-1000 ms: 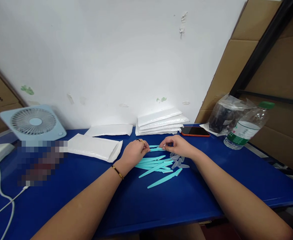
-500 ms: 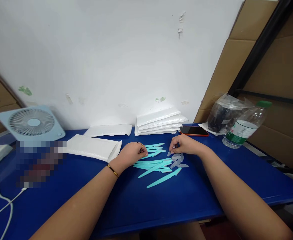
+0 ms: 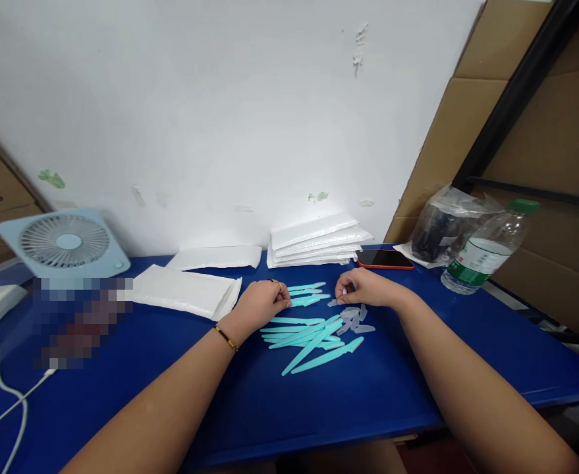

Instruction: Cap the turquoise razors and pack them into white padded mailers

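Note:
My left hand [image 3: 264, 304], wearing a ring and a bracelet, is closed with its fingertips on a turquoise eyebrow razor [image 3: 309, 301] whose head points right. More turquoise razors lie just beyond these fingers. A loose, overlapping heap of razors [image 3: 302, 334] spreads on the table in front of the hand. My right hand [image 3: 365, 288] is closed in a pinch on a small translucent blade cap [image 3: 333, 303], close to the razor heads. Below it rests a little pile of similar clear caps [image 3: 352, 317].
White padded mailers [image 3: 313, 240] are stacked against the wall; an open-ended mailer [image 3: 180, 291] lies left. A phone [image 3: 385, 259], bagged dark object [image 3: 435, 230] and water bottle [image 3: 484, 253] stand right on the blue table [image 3: 319, 415]. A fan [image 3: 66, 242] and cables are far left.
The razors in the front heap have shifted toward me and fanned out, leaving a gap below my left hand. Both hands stay almost in place, and a few caps have moved slightly.

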`<control>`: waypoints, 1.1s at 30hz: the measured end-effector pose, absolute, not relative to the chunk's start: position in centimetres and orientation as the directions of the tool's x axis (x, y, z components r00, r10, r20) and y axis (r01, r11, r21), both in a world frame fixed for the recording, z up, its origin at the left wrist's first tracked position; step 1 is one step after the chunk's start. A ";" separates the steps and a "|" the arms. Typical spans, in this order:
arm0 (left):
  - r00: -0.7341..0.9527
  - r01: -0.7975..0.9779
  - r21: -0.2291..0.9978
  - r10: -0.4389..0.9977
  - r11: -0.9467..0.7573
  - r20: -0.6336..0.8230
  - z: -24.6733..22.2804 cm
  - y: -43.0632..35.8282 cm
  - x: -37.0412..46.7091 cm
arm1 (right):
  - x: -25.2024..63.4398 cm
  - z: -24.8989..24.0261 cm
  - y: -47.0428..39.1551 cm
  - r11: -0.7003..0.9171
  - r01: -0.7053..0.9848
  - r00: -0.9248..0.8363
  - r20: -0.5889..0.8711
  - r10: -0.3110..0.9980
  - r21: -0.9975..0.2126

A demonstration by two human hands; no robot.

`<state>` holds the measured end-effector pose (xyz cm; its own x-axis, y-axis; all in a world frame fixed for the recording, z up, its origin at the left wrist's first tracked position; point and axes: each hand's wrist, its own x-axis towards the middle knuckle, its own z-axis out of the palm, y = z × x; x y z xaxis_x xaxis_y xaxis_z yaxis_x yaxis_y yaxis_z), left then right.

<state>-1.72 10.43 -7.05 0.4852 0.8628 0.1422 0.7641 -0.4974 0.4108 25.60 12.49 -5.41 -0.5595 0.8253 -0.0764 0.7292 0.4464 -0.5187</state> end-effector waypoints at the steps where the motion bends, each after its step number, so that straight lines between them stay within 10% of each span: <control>1: 0.483 0.763 0.398 0.858 -0.509 0.172 -7.2 10.6 -1.7 | 25.4 -5.6 12.5 0.443 0.726 -0.554 -0.067 0.830 -0.526; 27: 0.500 0.741 0.374 0.830 -0.557 0.246 -6.4 10.1 -1.0 | 25.4 -4.9 12.4 0.567 0.649 -0.547 0.205 0.811 -0.507; 33: 0.663 0.652 0.486 0.749 -0.582 0.007 -5.2 9.5 -2.4 | 29.1 -4.2 12.8 0.407 0.786 -0.490 -0.070 0.869 -0.465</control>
